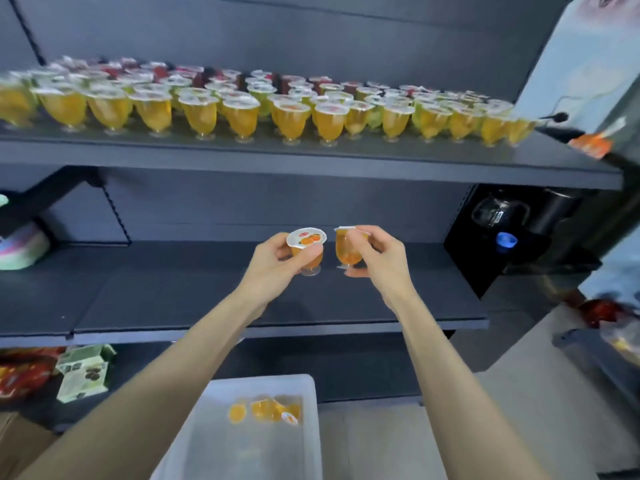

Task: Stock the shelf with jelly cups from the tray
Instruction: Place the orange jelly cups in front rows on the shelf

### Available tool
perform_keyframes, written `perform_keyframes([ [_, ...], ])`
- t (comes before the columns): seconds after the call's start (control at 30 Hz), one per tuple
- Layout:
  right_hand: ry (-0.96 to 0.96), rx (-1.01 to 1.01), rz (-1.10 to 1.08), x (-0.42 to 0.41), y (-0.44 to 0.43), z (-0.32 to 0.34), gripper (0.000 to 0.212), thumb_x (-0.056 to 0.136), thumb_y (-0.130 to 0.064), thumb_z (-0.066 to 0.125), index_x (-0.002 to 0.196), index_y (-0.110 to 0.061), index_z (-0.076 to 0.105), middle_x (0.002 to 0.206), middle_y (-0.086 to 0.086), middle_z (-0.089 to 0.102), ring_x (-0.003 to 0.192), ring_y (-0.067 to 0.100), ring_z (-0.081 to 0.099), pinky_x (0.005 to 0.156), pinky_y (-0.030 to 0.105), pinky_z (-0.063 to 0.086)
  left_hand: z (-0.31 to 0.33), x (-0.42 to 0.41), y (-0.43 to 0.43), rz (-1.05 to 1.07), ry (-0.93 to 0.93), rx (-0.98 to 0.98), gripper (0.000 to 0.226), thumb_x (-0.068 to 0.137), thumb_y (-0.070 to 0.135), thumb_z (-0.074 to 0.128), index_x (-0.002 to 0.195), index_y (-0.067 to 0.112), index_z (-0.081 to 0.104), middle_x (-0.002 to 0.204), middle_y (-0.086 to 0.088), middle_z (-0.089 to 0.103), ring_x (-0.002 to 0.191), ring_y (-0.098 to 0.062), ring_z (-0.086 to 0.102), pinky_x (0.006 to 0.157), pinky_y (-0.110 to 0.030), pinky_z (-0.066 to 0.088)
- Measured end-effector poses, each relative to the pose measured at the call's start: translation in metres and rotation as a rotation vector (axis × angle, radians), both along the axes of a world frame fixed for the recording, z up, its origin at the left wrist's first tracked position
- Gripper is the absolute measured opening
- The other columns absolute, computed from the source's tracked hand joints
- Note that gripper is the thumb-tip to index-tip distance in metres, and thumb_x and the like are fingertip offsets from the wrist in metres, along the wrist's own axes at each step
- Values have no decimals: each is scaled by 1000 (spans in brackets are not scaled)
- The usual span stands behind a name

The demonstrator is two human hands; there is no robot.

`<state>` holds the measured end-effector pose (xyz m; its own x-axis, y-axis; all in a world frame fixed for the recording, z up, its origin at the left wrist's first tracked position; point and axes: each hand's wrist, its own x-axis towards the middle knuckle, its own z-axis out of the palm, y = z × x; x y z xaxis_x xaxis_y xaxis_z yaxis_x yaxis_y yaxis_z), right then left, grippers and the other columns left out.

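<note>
**Over the shelf, a cup in each hand**

Over the shelf [173,289] I have two jelly cups raised, neither set down yet. Below, the tray [194,445] holds a few spare cups [266,408] lying on their sides.

My left hand [273,263] pinches the left cup [306,245] round its bowl, with the foil lid tipped towards me and the foot just above the shelf. Just beside it, the right cup [347,252] sits upright in my right hand [379,259], fingers curled round the bowl and one finger under the foot.

I judge these to be light. The clear plastic looks thin, so it should give under a hard squeeze, and smooth enough to slip. The small foot under a wide bowl makes them tippy, and the foil lid is probably the weak spot. I'd hold each by the bowl just under the rim, never by the lid, and land the foot flat before letting go.
</note>
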<state>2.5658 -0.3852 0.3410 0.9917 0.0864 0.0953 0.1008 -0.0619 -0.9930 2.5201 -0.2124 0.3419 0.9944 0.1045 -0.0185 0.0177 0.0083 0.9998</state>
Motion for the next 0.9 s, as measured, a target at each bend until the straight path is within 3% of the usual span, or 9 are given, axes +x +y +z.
perform_keyframes([
  [0.07, -45, 4, -4, 12, -11, 19, 16, 90, -26, 62, 103, -18, 69, 103, 4, 66, 87, 15, 65, 63, 35, 60, 19, 13, -11, 5, -62, 65, 18, 82, 24, 72, 98, 23, 64, 96, 6, 72, 86, -2, 68, 70, -8, 48],
  [0.17, -93, 30, -18, 35, -31, 43, 17, 89, -25, 64, 104, -18, 69, 105, 8, 65, 92, 21, 65, 66, 36, 60, 43, 38, -29, 28, -139, 115, 23, 81, 23, 73, 101, 20, 62, 97, 10, 70, 82, 5, 65, 64, -4, 44],
  [0.3, -128, 77, 11, 70, -62, 74, 15, 87, -21, 68, 101, -21, 69, 105, 9, 66, 97, 24, 66, 75, 40, 60, 67, 75, -54, 58, -213, 151, 27, 77, 21, 76, 100, 21, 62, 98, 11, 70, 88, 0, 66, 65, -8, 46],
  [0.4, -198, 96, 48, 97, -80, 93, 18, 86, -15, 68, 101, -23, 68, 100, -3, 68, 93, 13, 66, 72, 28, 59, 83, 102, -69, 117, -282, 179, 34, 73, 20, 79, 102, 21, 61, 99, 11, 68, 94, -4, 65, 71, -10, 49],
  [0.57, -298, -9, 50, 141, -94, 111, 27, 84, -22, 72, 111, -23, 67, 116, -5, 65, 105, 13, 63, 80, 29, 57, 96, 138, -87, 255, -352, 236, 53, 68, 27, 82, 115, 17, 59, 114, 3, 65, 105, -14, 62, 89, -30, 53],
  [0.63, -351, -80, 55, 156, -94, 115, 30, 83, -25, 72, 113, -24, 66, 121, -9, 63, 106, 10, 61, 84, 24, 54, 99, 146, -93, 312, -361, 242, 54, 69, 26, 82, 116, 19, 56, 116, 4, 64, 105, -14, 61, 88, -28, 53],
  [0.7, -379, -128, 62, 165, -91, 115, 32, 84, -25, 70, 115, -21, 64, 124, -11, 60, 105, 6, 59, 81, 15, 51, 103, 151, -98, 354, -385, 267, 53, 71, 24, 81, 115, 23, 51, 110, 10, 62, 99, -9, 61, 80, -15, 51],
  [0.77, -405, -161, 77, 172, -87, 108, 29, 86, -24, 69, 114, -21, 63, 121, -11, 59, 105, 7, 59, 81, 16, 50, 105, 155, -102, 387, -420, 311, 51, 73, 23, 80, 113, 24, 48, 101, 18, 59, 92, -3, 60, 70, -6, 47],
  [0.9, -466, -238, 45, 182, -80, 98, 26, 89, -30, 64, 113, -25, 57, 120, -7, 56, 108, 7, 52, 89, 24, 47, 99, 165, -105, 440, -446, 425, 43, 80, 29, 73, 116, 18, 53, 104, 7, 62, 90, -11, 60, 73, -13, 50],
])
